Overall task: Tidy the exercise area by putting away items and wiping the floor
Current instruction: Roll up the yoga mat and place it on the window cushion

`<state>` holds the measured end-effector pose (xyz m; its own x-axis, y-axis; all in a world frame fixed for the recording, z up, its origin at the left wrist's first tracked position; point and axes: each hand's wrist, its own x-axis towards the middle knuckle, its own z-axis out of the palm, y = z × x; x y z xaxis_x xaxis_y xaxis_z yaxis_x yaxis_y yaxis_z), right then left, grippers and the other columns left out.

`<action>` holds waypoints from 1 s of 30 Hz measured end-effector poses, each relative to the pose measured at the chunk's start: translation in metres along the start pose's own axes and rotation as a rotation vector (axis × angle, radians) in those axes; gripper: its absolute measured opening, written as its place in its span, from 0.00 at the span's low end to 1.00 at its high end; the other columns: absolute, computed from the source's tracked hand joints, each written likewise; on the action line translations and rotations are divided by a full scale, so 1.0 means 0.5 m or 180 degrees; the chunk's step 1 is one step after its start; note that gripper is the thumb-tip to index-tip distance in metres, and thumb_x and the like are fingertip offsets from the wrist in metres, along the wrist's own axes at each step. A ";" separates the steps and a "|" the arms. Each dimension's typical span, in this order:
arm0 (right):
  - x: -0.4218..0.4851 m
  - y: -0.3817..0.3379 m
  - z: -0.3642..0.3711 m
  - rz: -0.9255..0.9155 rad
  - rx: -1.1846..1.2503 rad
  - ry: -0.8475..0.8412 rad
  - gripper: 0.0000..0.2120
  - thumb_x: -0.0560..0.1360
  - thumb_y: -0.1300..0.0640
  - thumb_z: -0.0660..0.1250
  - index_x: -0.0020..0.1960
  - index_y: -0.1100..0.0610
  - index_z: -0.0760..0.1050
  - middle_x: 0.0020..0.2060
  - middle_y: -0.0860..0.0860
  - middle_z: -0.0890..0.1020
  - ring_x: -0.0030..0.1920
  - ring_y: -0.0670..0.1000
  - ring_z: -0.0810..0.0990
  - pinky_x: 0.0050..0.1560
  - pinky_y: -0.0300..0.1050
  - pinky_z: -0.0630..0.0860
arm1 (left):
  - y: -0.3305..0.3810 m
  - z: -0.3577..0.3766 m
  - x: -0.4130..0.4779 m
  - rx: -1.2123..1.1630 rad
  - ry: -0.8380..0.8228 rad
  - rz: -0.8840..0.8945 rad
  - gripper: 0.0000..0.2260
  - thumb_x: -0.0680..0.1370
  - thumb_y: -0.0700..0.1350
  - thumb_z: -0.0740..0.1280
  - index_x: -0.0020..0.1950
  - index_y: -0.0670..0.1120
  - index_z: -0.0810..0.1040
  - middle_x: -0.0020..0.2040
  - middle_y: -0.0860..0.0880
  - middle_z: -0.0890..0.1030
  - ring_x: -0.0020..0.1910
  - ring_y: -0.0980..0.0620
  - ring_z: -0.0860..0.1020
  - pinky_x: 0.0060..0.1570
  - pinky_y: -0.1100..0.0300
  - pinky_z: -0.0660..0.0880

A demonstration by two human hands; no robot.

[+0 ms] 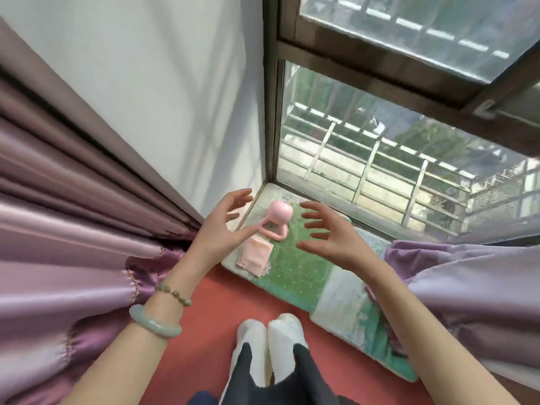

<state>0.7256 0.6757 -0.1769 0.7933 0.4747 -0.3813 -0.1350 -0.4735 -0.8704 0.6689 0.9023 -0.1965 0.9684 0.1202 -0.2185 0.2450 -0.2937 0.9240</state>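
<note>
A smooth pink plastic exerciser (280, 213), with a round bulb head and looped arms, lies on a green dotted padded mat (304, 267) below the window, just beside a folded pink cloth (255, 255). The left hand (222, 226) and right hand (330, 232) flank it, each grip wide, fingers spread, holding nothing. Glossy pleated purple curtains (58, 229) hang at the left, above a red floor (216, 302).

Head camera: I had it worn, wide-angle, tilted steeply down.
Facing: the window (380, 159) corner and the mat (301, 267) below it.
Nearness: close; the wearer's feet (268, 340) stood on the floor (204, 317) at the bottom edge.
</note>
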 end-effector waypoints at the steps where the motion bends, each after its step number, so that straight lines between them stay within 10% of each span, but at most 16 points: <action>1: -0.028 -0.032 -0.020 -0.0045 0.0022 0.0092 0.29 0.66 0.58 0.76 0.56 0.35 0.66 0.53 0.44 0.75 0.52 0.41 0.77 0.54 0.41 0.76 | 0.048 -0.007 -0.013 0.0002 -0.0029 0.0072 0.27 0.65 0.51 0.73 0.61 0.64 0.68 0.60 0.61 0.75 0.62 0.65 0.71 0.59 0.69 0.69; 14: -0.275 -0.206 -0.207 -0.0685 0.0462 0.0915 0.36 0.67 0.64 0.75 0.64 0.38 0.64 0.61 0.47 0.74 0.60 0.44 0.75 0.58 0.40 0.75 | 0.385 0.035 -0.086 -0.0032 -0.0485 0.0964 0.34 0.65 0.49 0.75 0.66 0.68 0.64 0.65 0.59 0.73 0.65 0.60 0.71 0.62 0.61 0.70; 30: -0.625 -0.196 -0.137 -0.0412 0.1107 0.3124 0.38 0.66 0.65 0.75 0.65 0.38 0.62 0.66 0.47 0.70 0.65 0.44 0.72 0.65 0.45 0.71 | 0.540 0.181 -0.146 -0.0135 -0.2466 0.1964 0.39 0.66 0.50 0.75 0.73 0.55 0.60 0.67 0.56 0.72 0.65 0.57 0.73 0.63 0.57 0.73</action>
<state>0.5317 0.5230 0.0486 0.9261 -0.3772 0.0058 -0.0545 -0.1490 -0.9873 0.6685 0.7285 0.0405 0.6925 -0.7002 0.1740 -0.3000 -0.0602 0.9520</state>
